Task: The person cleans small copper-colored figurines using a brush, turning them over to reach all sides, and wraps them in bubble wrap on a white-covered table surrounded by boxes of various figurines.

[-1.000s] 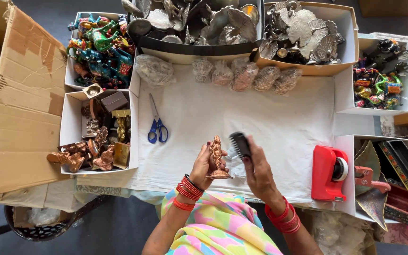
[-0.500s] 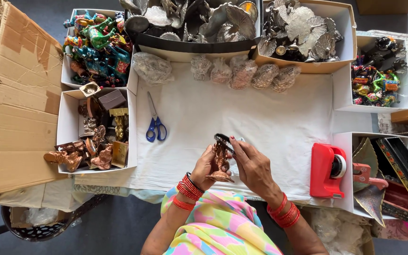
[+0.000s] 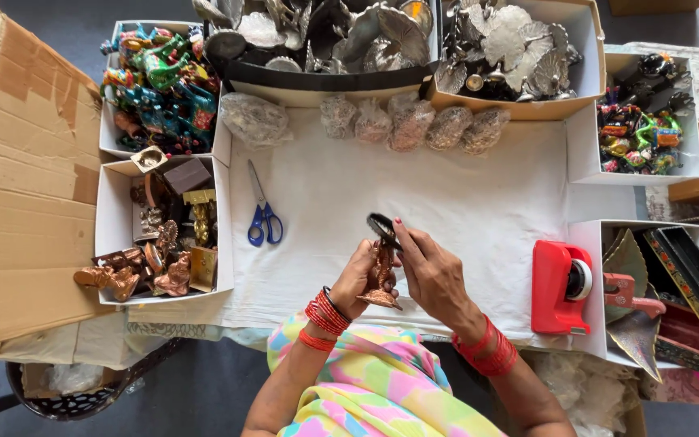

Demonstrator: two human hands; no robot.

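Observation:
My left hand [image 3: 358,279] grips a small copper-coloured figurine [image 3: 382,275] upright by its body, just above the near edge of the white cloth [image 3: 446,194]. My right hand [image 3: 430,271] holds a small black brush [image 3: 382,228] against the top of the figurine. Both wrists wear red bangles. The two hands are close together, touching around the figurine.
Blue-handled scissors [image 3: 262,217] lie left of the hands. A red tape dispenser [image 3: 558,287] stands at the right. White boxes hold copper figurines [image 3: 155,243], coloured figures [image 3: 159,81], silver metal pieces [image 3: 495,48]. Wrapped bundles [image 3: 410,121] line the back. A cardboard box [image 3: 18,178] stands at left.
The right hand has brought the brush from beside the figurine down onto its top. The left hand has kept the figurine, tilting it slightly.

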